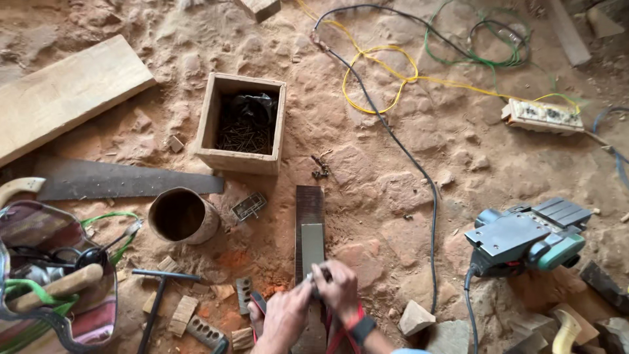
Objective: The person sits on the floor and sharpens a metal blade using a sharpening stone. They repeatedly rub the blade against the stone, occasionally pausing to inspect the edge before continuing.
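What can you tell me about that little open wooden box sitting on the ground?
The wooden box is small, square and lidless, built of pale, rough planks. It sits upright on the dusty red earth, above the round pot and the saw blade. Inside lies a heap of thin dark nails, with something black and crumpled at the back. No hand touches it.

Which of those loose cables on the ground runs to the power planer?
The black cable: it snakes down to the planer. The yellow and green ones stay farther up.
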